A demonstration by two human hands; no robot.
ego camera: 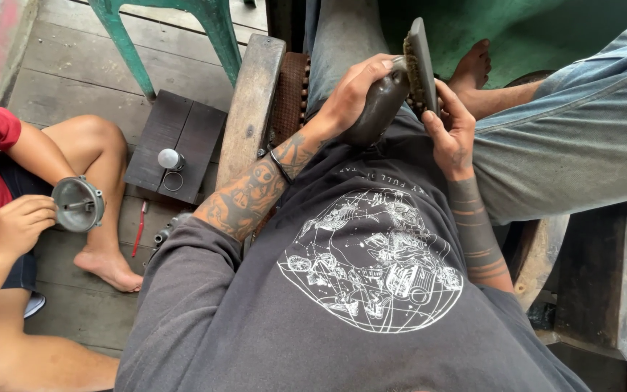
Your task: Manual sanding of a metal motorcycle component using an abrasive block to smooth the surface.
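Weathered wooden plank floor (74, 94) | left hand (353, 91) grips dark rounded metal part (380, 109) above lap | right hand (450, 134) holds flat wire brush (421, 65) against it | best: short, firm strokes, part steady

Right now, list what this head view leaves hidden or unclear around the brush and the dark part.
- Dark part: its lower end is hidden behind the left hand.
- Wire brush: its handle is covered by the right hand.
- Co-worker's metal part: too small for detail.
- Green chair: top cut off by the frame edge.
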